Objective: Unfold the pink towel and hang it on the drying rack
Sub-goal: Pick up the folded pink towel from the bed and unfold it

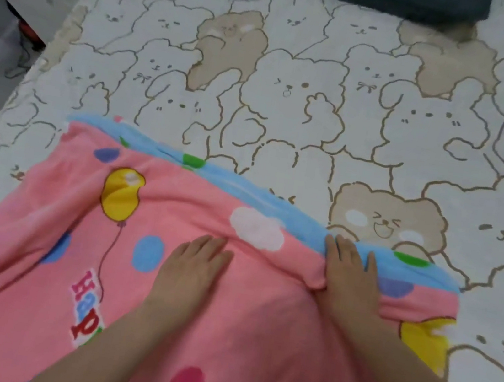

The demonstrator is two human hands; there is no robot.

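both hands lie flat on the pink towel (210,300): left hand (195,267), fingers straight, gripping nothing. right hand (351,272) at 3 o'clock covers the blue edge (244,186); its grip cannot be told. judgement: pinch that edge, peel toward 12 o'clock.

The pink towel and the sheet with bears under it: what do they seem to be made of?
Pink towel: soft, fleecy cloth, probably microfibre; matte, fuzzy surface in thick, rounded folds. Bear sheet: plush-looking printed fabric; fuzzy outlines, no sheen. The exact fibre cannot be told.

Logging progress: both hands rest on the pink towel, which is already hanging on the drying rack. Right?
Not quite. The head view shows the pink towel lying on the bed, not on a rack. The left hand and right hand do rest on it.
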